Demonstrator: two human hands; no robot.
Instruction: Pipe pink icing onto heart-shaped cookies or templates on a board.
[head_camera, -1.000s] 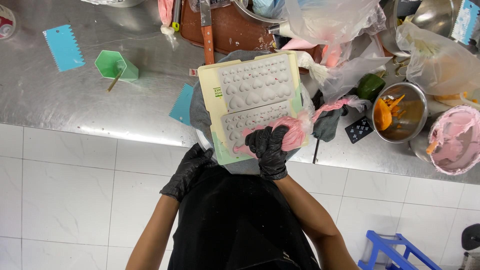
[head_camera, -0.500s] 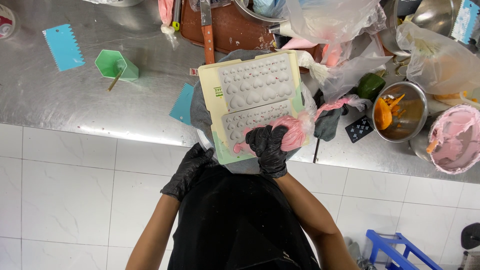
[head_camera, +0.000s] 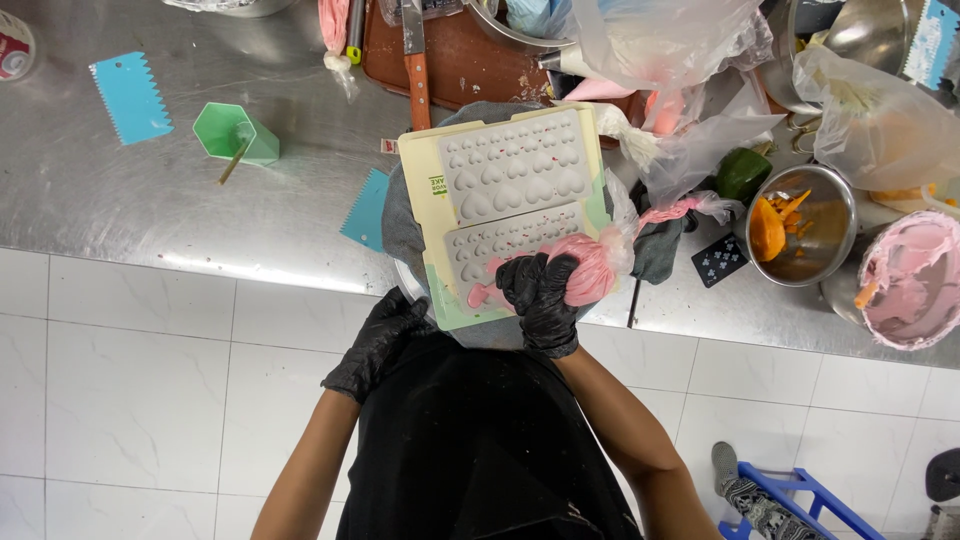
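piping pink filling into heart mould, steel counter.

left hand (head_camera: 378, 340), black-gloved, fingers curled loosely, holds nothing, rests by the board's (head_camera: 425, 190) 7 o'clock corner. on the board lie two grey heart moulds (head_camera: 512, 170) (upper one at 12, lower at 6). right hand (head_camera: 540, 295) is clenched around the pink piping bag (head_camera: 590, 265), its tip on the lower mould's bottom edge. at 3 o'clock, a steel bowl (head_camera: 835, 215) with orange paste.

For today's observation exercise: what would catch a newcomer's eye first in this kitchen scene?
The right hand, in a black glove, squeezes a pink piping bag over a pale heart-shaped mould at the centre of the steel counter. The gloved left hand rests at the counter's edge.
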